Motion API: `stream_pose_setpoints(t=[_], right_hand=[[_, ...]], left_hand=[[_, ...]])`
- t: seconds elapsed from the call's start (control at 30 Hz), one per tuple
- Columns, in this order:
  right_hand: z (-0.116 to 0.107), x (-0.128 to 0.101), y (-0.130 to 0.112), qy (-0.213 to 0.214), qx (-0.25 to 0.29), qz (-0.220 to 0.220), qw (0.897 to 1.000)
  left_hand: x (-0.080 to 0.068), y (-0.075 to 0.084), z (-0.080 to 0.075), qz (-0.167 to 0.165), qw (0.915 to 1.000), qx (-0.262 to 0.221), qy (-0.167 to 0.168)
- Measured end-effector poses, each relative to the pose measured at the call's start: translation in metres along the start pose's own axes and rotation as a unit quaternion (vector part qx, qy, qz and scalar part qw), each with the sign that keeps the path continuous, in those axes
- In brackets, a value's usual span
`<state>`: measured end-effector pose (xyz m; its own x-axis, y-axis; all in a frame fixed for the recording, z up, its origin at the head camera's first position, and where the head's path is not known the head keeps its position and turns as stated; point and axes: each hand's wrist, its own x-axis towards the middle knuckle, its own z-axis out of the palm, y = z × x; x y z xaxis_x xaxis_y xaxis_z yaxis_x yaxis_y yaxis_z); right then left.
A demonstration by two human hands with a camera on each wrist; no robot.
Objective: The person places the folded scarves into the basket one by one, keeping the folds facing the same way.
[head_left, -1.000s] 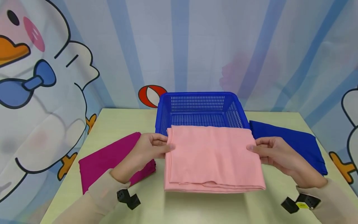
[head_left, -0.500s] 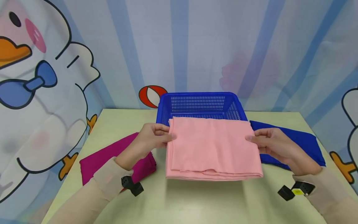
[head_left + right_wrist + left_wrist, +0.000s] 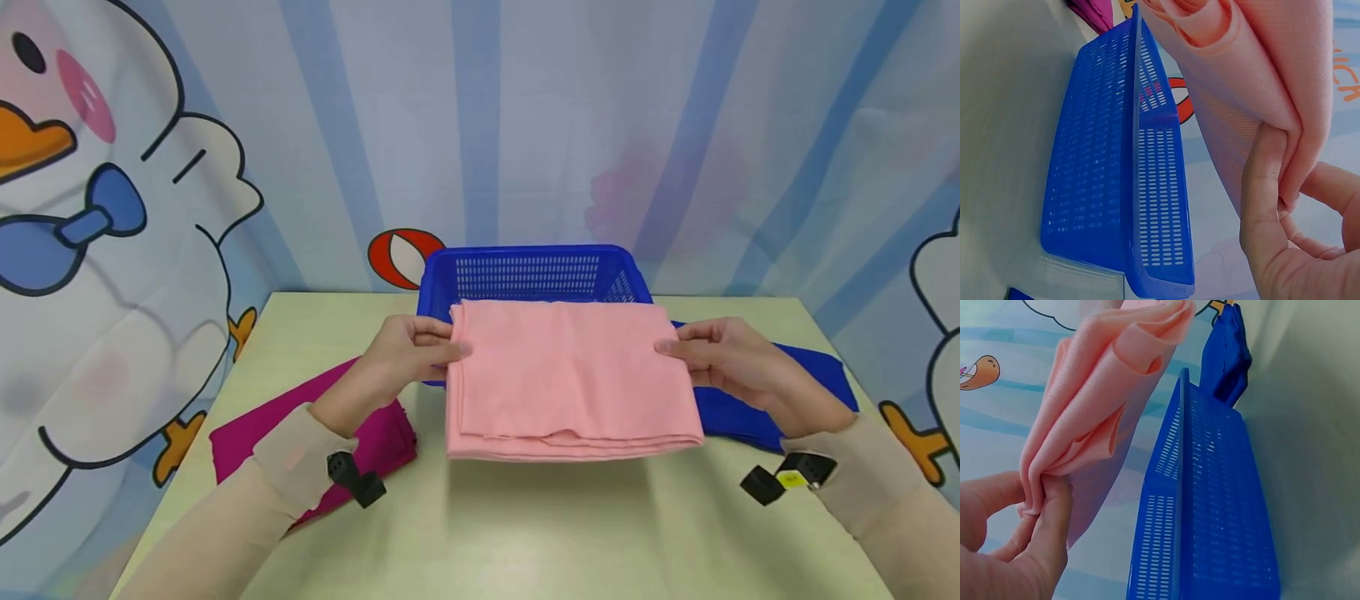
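Folded pink cloth [image 3: 570,375] held level just above the blue basket's [image 3: 525,271] near rim, left hand [image 3: 408,354] pinching its left edge, right hand [image 3: 731,358] pinching its right edge, both grips closed on fabric.

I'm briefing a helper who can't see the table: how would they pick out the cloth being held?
Start at the blue basket at the back middle of the table. Directly in front of it, the pink folded cloth is held up by the left hand and right hand, each pinching one side edge. Unlike the magenta cloth to its left and the blue cloth to its right, it is pale pink.
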<state>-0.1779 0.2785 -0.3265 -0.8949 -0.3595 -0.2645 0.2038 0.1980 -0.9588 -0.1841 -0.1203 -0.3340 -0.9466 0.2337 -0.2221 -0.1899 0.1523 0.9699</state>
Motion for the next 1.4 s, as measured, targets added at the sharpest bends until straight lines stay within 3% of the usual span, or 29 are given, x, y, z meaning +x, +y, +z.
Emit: stream_pose_setpoints(t=[0.33,0.73,1.4], right_hand=[[-0.006,0.015,-0.014,-0.005,-0.003,-0.003,1.000],[-0.013,0.033,-0.033,0.012,-0.012,0.029,0.999],[-0.021,0.059,-0.046,0.030,-0.050,0.047,0.997]], left_hand=[[0.014,0.012,-0.007,0.002,1.0000,0.001,0.006],[0.030,0.023,-0.013,-0.007,0.9999,-0.004,0.009],[0.051,0.030,-0.021,0.001,1.0000,0.003,0.009]])
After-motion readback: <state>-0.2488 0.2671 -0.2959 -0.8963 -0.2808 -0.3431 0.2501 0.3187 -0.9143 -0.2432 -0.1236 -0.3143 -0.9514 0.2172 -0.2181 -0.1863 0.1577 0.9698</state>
